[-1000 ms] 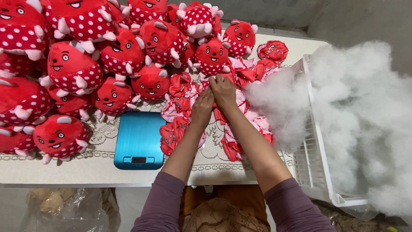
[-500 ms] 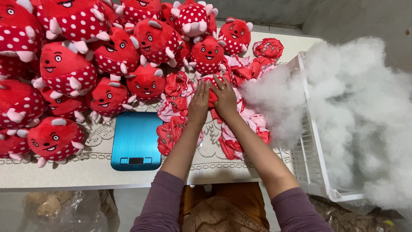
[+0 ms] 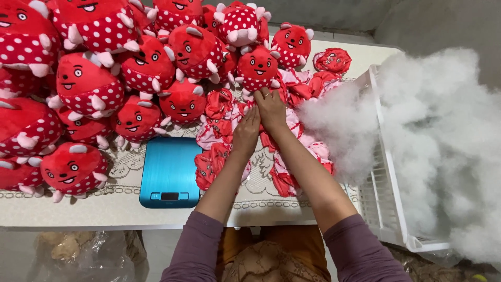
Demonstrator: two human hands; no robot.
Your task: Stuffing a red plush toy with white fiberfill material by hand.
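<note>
Both hands down in the pile of flat, unstuffed red-and-pink plush toy skins (image 3: pixel 219 125) at mid-table. Left hand (image 3: pixel 246 130) curled, fingertips pressed into the fabric; right hand (image 3: pixel 271 108) just beside it, fingers bent over the heap near a stuffed red polka-dot plush toy (image 3: pixel 258 68). Pinched or merely pressing: cannot tell for either. Blue rectangular kitchen scale (image 3: pixel 169 172) lying left of the forearms. White plastic crate (image 3: pixel 383 172) heaped with white fluffy stuffing (image 3: pixel 443 136) at right.
</note>
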